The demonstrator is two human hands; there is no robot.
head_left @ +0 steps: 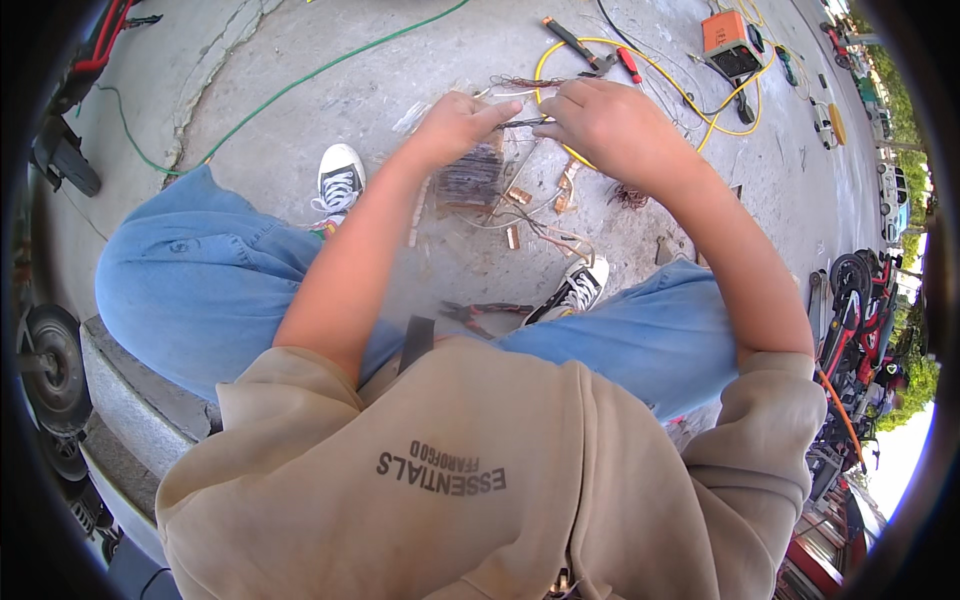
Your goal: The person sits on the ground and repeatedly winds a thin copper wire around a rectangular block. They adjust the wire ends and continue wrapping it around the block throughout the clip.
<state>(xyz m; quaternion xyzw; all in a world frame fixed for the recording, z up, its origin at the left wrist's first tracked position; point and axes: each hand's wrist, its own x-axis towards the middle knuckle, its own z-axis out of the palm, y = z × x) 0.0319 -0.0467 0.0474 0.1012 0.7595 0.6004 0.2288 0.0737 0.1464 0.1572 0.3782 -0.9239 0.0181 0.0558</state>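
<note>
Both my hands are stretched out over the ground between my shoes. A thin dark wire bundle [522, 123] runs across the gap between them. The fingers of my left hand [458, 127] are closed on its left end, and my right hand [607, 122] pinches its right end. Just below, a dark, layered metal block [469, 180] lies on the concrete, partly covered by my left forearm. Copper-coloured strips [566, 190] and pale loose wires [545, 232] lie to its right. A tangle of reddish thin wire [630, 197] lies under my right forearm.
Pliers [486, 316] lie open between my legs. Beyond my right hand are a hammer [572, 42], a red-handled tool [629, 66], a looped yellow cable [660, 58] and an orange box-shaped machine [731, 44]. A green hose [330, 68] crosses the far left. Motorbikes [850, 310] stand at right.
</note>
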